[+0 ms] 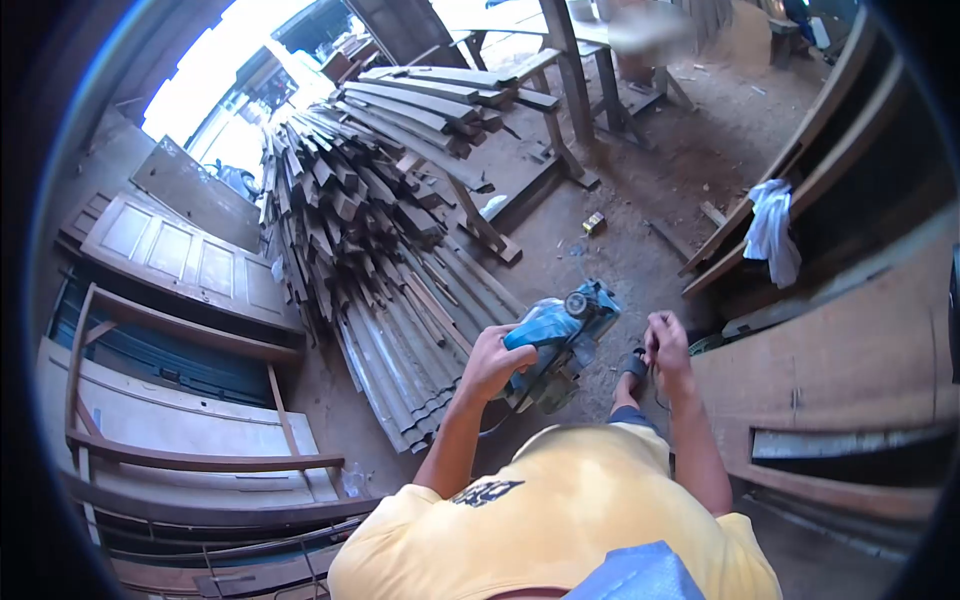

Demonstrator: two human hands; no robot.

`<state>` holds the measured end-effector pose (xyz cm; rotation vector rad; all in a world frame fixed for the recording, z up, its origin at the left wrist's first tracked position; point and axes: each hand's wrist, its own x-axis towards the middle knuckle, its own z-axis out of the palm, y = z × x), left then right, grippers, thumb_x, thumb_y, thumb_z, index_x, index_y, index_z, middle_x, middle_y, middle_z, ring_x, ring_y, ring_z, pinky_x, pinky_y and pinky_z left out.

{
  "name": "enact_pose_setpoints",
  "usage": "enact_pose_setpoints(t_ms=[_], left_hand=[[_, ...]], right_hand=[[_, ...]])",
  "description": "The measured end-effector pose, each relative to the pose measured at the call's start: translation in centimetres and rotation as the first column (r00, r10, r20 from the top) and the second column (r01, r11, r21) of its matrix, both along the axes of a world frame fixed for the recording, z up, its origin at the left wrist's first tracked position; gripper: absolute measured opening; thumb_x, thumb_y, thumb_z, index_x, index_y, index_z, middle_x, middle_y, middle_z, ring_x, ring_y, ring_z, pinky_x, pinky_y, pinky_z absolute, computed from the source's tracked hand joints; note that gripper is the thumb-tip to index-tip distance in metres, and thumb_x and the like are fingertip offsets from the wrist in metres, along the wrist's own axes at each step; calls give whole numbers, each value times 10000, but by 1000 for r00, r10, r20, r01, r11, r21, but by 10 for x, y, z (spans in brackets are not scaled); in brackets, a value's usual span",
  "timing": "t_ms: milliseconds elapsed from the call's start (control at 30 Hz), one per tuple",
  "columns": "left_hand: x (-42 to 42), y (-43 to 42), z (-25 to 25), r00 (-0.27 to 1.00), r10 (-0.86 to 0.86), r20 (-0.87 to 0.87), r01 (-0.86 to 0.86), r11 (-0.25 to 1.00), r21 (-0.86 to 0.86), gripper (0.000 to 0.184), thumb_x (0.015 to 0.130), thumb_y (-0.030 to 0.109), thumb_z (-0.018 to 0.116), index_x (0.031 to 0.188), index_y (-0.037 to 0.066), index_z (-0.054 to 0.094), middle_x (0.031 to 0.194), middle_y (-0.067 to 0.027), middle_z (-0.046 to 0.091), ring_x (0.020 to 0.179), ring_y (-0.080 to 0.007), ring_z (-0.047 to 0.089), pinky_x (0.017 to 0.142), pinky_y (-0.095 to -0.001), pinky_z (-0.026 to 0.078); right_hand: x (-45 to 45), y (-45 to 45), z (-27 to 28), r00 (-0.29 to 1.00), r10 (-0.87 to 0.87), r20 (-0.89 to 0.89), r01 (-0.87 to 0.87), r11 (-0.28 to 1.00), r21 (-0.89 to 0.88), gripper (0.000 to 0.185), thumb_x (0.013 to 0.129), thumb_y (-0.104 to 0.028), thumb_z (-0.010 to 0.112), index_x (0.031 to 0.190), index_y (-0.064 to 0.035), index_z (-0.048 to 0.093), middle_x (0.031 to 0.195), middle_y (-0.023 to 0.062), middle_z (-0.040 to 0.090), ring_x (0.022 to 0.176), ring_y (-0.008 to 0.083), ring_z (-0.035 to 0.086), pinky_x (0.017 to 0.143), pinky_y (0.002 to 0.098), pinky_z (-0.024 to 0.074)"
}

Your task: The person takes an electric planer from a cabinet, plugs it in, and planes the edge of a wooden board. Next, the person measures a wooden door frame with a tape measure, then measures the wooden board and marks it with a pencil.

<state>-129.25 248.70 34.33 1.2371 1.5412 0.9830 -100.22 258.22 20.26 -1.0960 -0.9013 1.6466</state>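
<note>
My left hand [490, 360] is wrapped round the rear handle of a blue handheld power tool [548, 325] that looks like an electric planer. The tool is held in front of my body, above the floor, with a round dark knob at its far end. To its right, my right hand [667, 340] is raised with the fingers curled closed. Whatever those fingers hold, if anything, is too small or hidden to name. A thin dark line, perhaps a cord, shows just below that hand. Beneath the planer, the surface is partly hidden by it.
A big stack of wooden boards [340, 190] and corrugated sheets [400, 340] lies left of centre. Panelled doors [180, 255] lean at the left. A white cloth [772, 232] hangs on a wooden frame at right. A small yellow box [594, 222] sits on the floor.
</note>
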Motion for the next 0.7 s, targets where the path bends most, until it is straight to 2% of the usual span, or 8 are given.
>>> enact_pose_setpoints(t_ms=[100, 200, 267, 300, 367, 433, 533, 700], left_hand=[[13, 97, 1, 999, -17, -42, 14, 997, -81, 257, 725, 256, 691, 739, 2, 656, 630, -3, 590, 590, -91, 538, 567, -267, 410], [22, 183, -8, 993, -35, -115, 19, 990, -140, 251, 730, 249, 696, 761, 1, 671, 623, -3, 586, 583, -90, 544, 565, -270, 418], [30, 237, -7, 971, -26, -236, -22, 980, -196, 303, 721, 290, 702, 773, -8, 678, 628, -26, 609, 593, -106, 575, 588, -283, 454], [29, 265, -4, 921, -97, -378, 43, 988, -147, 386, 706, 347, 713, 826, -19, 700, 662, -91, 644, 607, -158, 607, 628, -324, 501], [37, 319, 1, 841, -62, -537, 39, 998, -55, 482, 685, 445, 708, 924, 28, 748, 791, -228, 697, 728, -382, 678, 712, -449, 547], [41, 374, 7, 839, -131, -529, 68, 988, -137, 533, 675, 504, 678, 875, 12, 733, 838, -262, 695, 798, -441, 672, 737, -493, 540], [45, 469, -12, 845, -149, -513, 70, 983, -170, 529, 660, 477, 666, 832, -21, 716, 799, -263, 691, 773, -442, 665, 746, -510, 536], [55, 646, -32, 838, -283, -467, 239, 959, -153, 528, 674, 471, 674, 900, -2, 732, 776, -235, 696, 742, -407, 683, 736, -486, 547]], right_hand=[[2, 111, 47, 977, 90, -196, -81, 995, 58, 236, 1042, -324, 592, 1071, -99, 528, 774, 28, 655, 436, 59, 407, 481, 204, 416], [-2, 192, 70, 977, 144, -156, -134, 988, 76, 260, 1028, -324, 618, 1088, -113, 480, 929, 60, 722, 510, 47, 463, 497, 208, 429], [-7, 249, 83, 973, 232, 7, -231, 963, 137, 308, 1002, -324, 659, 1065, -119, 439, 1010, 86, 746, 605, 39, 492, 513, 213, 440], [-9, 276, 84, 955, 244, 168, -268, 952, 144, 407, 942, -333, 740, 1085, -105, 434, 1040, 84, 733, 717, 49, 552, 531, 229, 470], [-19, 324, 101, 917, 295, 269, -339, 931, 135, 534, 853, -346, 841, 1117, -80, 461, 987, 44, 679, 840, 101, 623, 565, 243, 511], [-25, 368, 104, 874, 203, 441, -325, 920, 219, 515, 828, -261, 867, 1114, -79, 480, 925, 10, 631, 812, 94, 613, 576, 232, 508], [-20, 460, 68, 918, 174, 357, -276, 926, 259, 390, 837, -93, 836, 1016, -82, 490, 850, -13, 576, 653, 33, 524, 538, 205, 448], [-3, 582, 57, 957, -105, 271, 32, 965, 261, 351, 911, -46, 740, 967, -96, 397, 828, 6, 564, 567, 41, 494, 497, 218, 430]])
